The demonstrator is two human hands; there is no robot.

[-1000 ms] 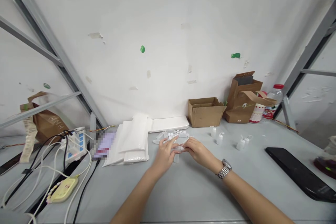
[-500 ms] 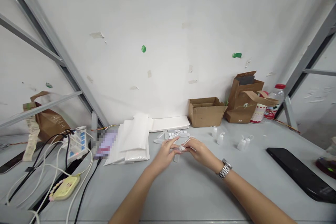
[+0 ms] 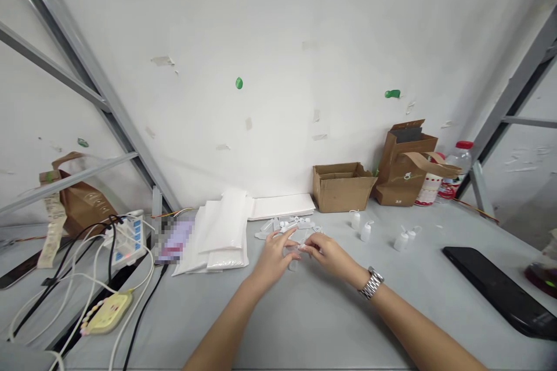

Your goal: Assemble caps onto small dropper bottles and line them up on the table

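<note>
Both hands meet over the grey table, near its middle. My left hand [image 3: 273, 258] is curled with thumb and fingers around a small translucent plastic bottle [image 3: 293, 266], whose lower end shows below the thumb. My right hand [image 3: 325, 252], with a metal watch on its wrist, is closed in a pinch at a small white cap [image 3: 301, 247] by the bottle's top; the fingers partly hide it. Just beyond the hands lies a pile of loose white caps and clear bottle parts [image 3: 287, 223]. Several capped small bottles [image 3: 365, 232] stand to the right.
White plastic packages [image 3: 224, 223] lie to the left, beside a phone with a blurred screen [image 3: 176, 240]. Cables and a power strip [image 3: 128, 240] sit farther left. A cardboard box [image 3: 342, 188] and a brown paper bag [image 3: 402, 171] stand against the wall. At right lies a black object [image 3: 496, 290].
The fingers of my left hand have spread a little, and my right fingers have drawn in closer at the bottle's top. Less of the bottle shows below the hands.
</note>
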